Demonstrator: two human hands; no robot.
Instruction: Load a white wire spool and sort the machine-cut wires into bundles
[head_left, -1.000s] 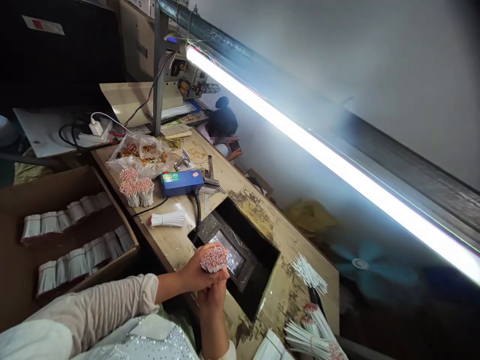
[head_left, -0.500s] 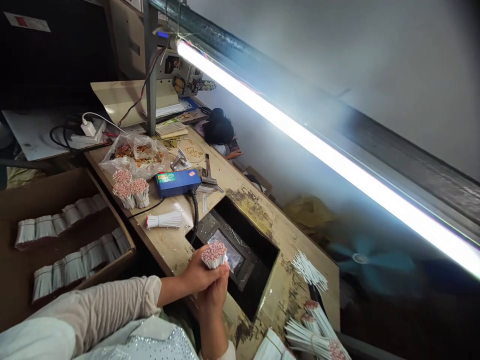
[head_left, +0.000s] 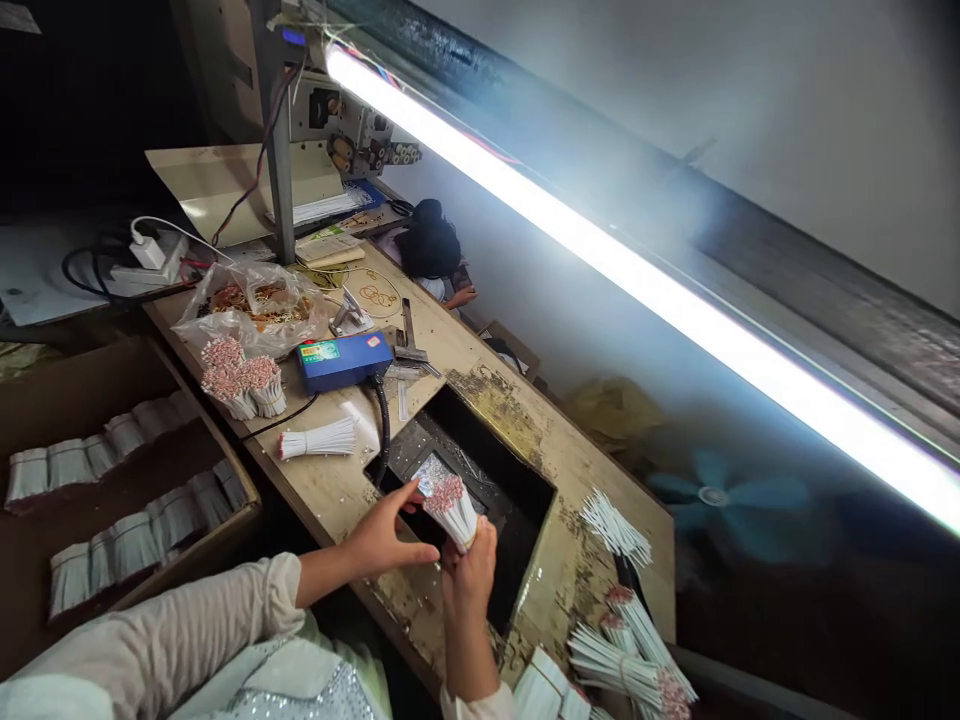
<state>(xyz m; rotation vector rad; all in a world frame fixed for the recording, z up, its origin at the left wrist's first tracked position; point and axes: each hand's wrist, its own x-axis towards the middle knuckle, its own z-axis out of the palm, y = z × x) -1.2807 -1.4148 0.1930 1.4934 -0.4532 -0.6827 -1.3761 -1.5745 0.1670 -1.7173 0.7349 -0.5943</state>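
A bundle of thin white wires [head_left: 455, 515] with pinkish-copper ends is held over the dark recess in the bench. My right hand [head_left: 469, 575] is closed round its lower part, and the bundle leans with its pinkish ends up and to the left. Beside it, my left hand [head_left: 382, 535] is spread, thumb and index finger apart; whether a fingertip touches the wires I cannot tell. Beneath the bundle lies the recess [head_left: 517, 540] with a shiny plate inside. On the bench to the left rests another white wire bundle [head_left: 319, 438], lying flat.
Several upright bundles [head_left: 240, 380] stand near a blue box [head_left: 345, 360] and a plastic bag [head_left: 255, 305]. A cardboard box [head_left: 247, 500] at left holds rows of bundles. More wires [head_left: 630, 670] lie at right. A lit tube lamp [head_left: 600, 250] crosses above; a person [head_left: 427, 245] sits beyond.
My hands were together round the bundle; now the left has opened and moved off to the left. The right hand has shifted slightly right, tilting the bundle. The view has also shifted a little.
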